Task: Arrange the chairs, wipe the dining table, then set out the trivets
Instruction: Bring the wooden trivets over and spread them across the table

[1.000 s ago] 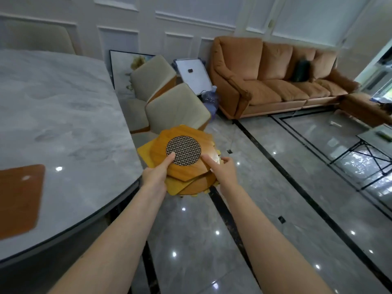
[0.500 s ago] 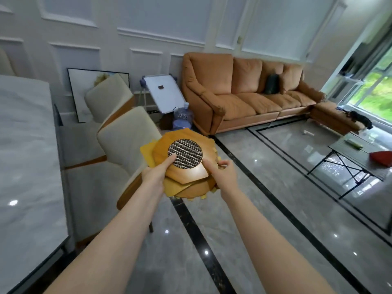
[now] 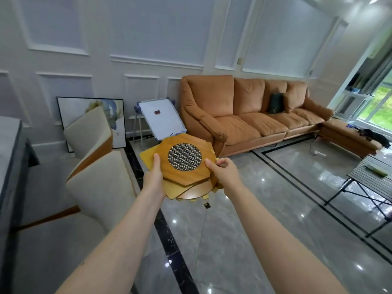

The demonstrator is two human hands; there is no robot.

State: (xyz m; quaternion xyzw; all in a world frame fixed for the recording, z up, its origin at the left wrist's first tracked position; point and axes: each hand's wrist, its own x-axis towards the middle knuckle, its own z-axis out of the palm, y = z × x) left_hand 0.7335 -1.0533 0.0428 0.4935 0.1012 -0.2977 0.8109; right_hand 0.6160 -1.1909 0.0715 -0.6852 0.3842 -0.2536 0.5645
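I hold a stack of wooden trivets [image 3: 186,176] in front of me, over the floor. The top one is hexagonal with a round metal mesh centre; flatter round and square ones fan out beneath it. My left hand [image 3: 153,179] grips the stack's left edge, thumb on top. My right hand [image 3: 224,174] grips the right edge. Only a sliver of the marble dining table [image 3: 8,141] shows at the far left. Two cream dining chairs stand beside it, the near one [image 3: 99,187] and the far one [image 3: 89,132].
An orange sofa [image 3: 254,119] runs along the back wall. A small whiteboard [image 3: 161,119] and a framed picture [image 3: 74,109] lean near the wall. A black folding table [image 3: 373,183] stands at the right. Glossy tiled floor lies ahead.
The view has swung right, away from the dining table, which has nearly left the frame, along with the trivet lying on it. Both hands keep the same hold on the stack.
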